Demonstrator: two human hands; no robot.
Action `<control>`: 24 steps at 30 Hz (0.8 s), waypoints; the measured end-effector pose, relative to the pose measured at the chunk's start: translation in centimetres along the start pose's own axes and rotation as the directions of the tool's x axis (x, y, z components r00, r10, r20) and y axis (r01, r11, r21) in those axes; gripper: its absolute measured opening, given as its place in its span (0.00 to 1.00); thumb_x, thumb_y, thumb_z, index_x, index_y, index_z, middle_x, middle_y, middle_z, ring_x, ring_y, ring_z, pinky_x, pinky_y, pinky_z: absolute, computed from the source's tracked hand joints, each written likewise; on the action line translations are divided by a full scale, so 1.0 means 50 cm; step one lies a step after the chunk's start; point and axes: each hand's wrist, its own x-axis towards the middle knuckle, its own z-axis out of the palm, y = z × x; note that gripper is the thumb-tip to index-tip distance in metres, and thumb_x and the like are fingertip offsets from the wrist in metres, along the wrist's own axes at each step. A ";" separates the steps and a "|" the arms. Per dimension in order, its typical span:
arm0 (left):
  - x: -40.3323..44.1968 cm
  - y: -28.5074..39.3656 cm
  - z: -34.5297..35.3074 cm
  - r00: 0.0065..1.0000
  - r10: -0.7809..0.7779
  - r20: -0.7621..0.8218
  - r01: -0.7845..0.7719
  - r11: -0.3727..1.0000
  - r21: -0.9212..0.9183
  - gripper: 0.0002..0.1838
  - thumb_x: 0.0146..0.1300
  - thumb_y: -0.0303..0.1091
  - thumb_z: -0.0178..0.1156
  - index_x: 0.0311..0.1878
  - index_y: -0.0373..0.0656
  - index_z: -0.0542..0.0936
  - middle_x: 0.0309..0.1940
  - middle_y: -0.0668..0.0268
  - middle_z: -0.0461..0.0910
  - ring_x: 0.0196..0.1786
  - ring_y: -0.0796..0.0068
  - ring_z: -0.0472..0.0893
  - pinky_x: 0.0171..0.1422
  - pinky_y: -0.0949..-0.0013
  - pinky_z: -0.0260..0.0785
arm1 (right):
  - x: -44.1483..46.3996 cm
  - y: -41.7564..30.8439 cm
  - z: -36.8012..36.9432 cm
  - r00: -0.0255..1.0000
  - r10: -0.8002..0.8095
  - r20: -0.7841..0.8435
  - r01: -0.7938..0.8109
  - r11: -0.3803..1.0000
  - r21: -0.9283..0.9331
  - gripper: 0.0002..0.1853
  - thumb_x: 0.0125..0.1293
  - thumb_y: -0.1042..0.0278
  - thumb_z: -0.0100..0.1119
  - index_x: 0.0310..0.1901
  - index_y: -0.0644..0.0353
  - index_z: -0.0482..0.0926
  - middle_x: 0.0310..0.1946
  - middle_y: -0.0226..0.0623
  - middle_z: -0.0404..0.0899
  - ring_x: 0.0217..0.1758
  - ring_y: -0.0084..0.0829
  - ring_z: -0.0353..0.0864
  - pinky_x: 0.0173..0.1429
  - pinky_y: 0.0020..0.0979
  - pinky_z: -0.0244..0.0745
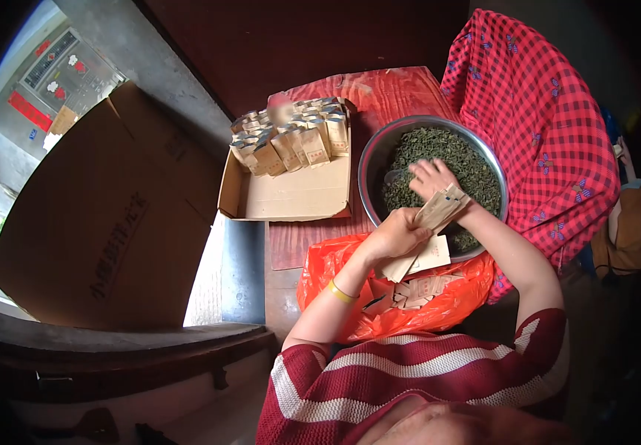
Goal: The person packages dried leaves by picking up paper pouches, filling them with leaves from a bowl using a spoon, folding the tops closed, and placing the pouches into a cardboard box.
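Note:
My left hand (398,236) is closed around a bundle of flat brown paper packets (439,211), held over the near edge of a metal bowl (368,167). Dried green leaves (439,144) fill much of this bowl. Over the leaves is my right hand (431,178), its fingers spread apart, with its wrist behind the packets. Just left of those fingers a clear scoop-like object (394,176) rests on the leaves. Below my left hand, an orange-red plastic bag (320,274) lies open with more paper packets (424,291) inside.
A shallow cardboard box (298,196) on the red wooden table (380,93) holds several upright packets (291,144) at its back. A red checked cloth (535,126) drapes at the right. A large cardboard carton (105,222) stands at the left.

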 end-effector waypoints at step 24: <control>-0.045 0.056 0.091 0.995 -0.091 0.034 0.097 0.961 -0.259 0.07 0.68 0.27 0.61 0.43 0.32 0.80 0.30 0.70 0.81 0.34 0.85 0.73 0.41 0.72 0.72 | 0.041 -0.009 -0.058 0.976 0.152 -0.157 -0.167 0.983 -0.082 0.11 0.55 0.72 0.61 0.41 0.57 0.83 0.60 0.41 0.75 0.71 0.42 0.65 0.79 0.51 0.49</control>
